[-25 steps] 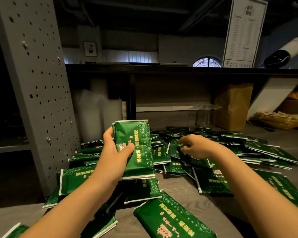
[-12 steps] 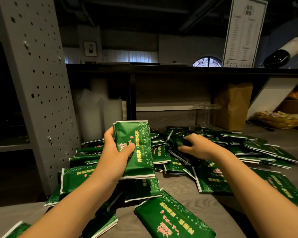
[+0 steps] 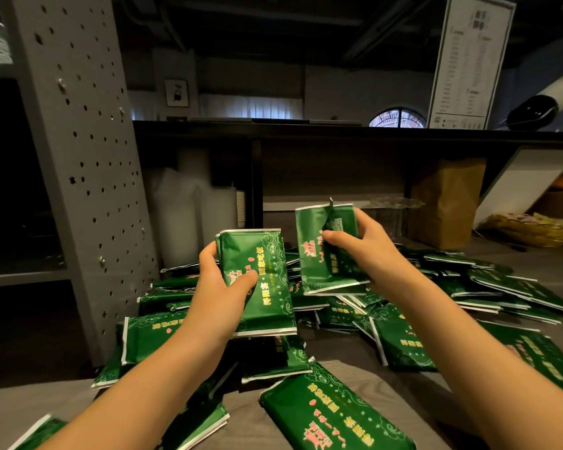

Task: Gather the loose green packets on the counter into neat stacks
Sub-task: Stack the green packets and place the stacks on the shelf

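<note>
Green packets [image 3: 501,289] are lying loose over the counter [image 3: 348,352], thickest toward its far edge. The left hand [image 3: 223,297] is gripping a small stack [image 3: 262,280] upright, thumb across the front, long axis vertical. The right hand [image 3: 368,251] is pinching a single packet [image 3: 316,254], also upright, just beside the stack on its right, slightly higher and not touching. Both long axes are running near parallel, so the coming move is probably a short leftward transfer onto the stack.

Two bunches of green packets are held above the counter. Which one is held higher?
The bunch in the right hand: its top edge is above that of the stack which the left hand grips.
</note>
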